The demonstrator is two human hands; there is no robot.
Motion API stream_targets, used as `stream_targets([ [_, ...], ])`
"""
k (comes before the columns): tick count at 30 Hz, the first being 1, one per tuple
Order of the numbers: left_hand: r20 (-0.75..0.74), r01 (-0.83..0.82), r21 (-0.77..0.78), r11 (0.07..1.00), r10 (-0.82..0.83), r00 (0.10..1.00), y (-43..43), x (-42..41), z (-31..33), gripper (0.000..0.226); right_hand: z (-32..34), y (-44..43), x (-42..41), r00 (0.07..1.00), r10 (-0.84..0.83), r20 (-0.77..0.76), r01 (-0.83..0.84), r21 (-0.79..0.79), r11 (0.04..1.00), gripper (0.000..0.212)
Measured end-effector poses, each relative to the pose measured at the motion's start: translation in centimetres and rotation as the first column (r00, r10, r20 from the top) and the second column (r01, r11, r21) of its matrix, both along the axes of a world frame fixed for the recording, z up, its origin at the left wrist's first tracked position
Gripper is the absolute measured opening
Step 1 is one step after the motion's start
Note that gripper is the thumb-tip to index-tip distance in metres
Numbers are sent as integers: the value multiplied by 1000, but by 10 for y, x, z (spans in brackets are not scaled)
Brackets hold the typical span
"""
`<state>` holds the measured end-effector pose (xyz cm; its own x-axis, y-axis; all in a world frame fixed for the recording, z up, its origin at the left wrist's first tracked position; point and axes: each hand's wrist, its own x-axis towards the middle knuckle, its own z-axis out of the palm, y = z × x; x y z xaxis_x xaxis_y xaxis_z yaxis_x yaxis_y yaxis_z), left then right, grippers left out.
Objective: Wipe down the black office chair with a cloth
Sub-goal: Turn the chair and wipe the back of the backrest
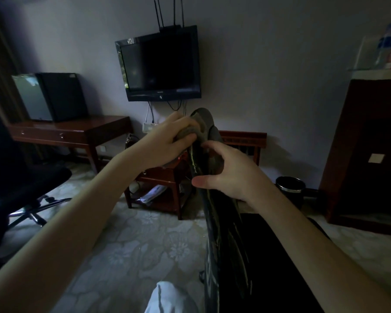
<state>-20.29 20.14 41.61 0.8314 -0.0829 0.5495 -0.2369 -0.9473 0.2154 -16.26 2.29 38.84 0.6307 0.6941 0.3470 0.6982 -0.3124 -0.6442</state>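
1. The left hand curls its fingers round a bunched grey cloth and presses it against the top of the black office chair. The chair's glossy back rises edge-on from the lower middle of the view.
2. The right hand grips the chair's back just below the cloth, thumb on the near side and fingers wrapped behind.
3. A second black swivel chair stands at the left, near a reddish wooden table.
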Motion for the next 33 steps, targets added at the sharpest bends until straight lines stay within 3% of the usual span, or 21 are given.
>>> stream_targets([
  [7,-105,-9,92,996,19,994,-10,-24,6,24,-13,7,-2,999,-50,-8,50,120,991,63],
  [11,-54,-57,237,970,71,996,-15,-30,10,32,-17,9,4,999,-2,-35,8,182,983,42],
  [13,-15,-56,234,971,61,998,-20,-25,18,34,-16,7,4,993,88,-79,-61,299,952,30],
  [17,-80,71,73,995,-65,995,-43,4,37,25,-8,5,4,886,363,-288,-118,617,778,49],
  [20,-325,146,-330,933,-258,910,-54,24,40,33,-1,10,24,727,485,-486,51,743,668,81],
  [21,-369,139,-409,902,-303,878,-53,30,40,39,1,12,33,682,521,-514,107,774,624,79],
  [23,-347,157,-454,877,-336,875,-46,42,41,43,-1,19,54,671,524,-525,193,805,561,50],
  [25,-288,122,-465,877,-280,916,-38,54,44,39,-3,27,75,689,473,-550,261,796,546,27],
  [27,-248,-20,-290,957,-55,967,-26,67,46,35,-2,31,93,715,357,-601,331,741,584,18],
  [29,-203,-178,-122,977,151,967,-8,82,42,34,-1,34,107,736,211,-643,413,674,612,29],
  [33,-349,-361,-143,921,295,890,16,108,28,29,-13,38,135,741,93,-665,498,637,589,37],
])
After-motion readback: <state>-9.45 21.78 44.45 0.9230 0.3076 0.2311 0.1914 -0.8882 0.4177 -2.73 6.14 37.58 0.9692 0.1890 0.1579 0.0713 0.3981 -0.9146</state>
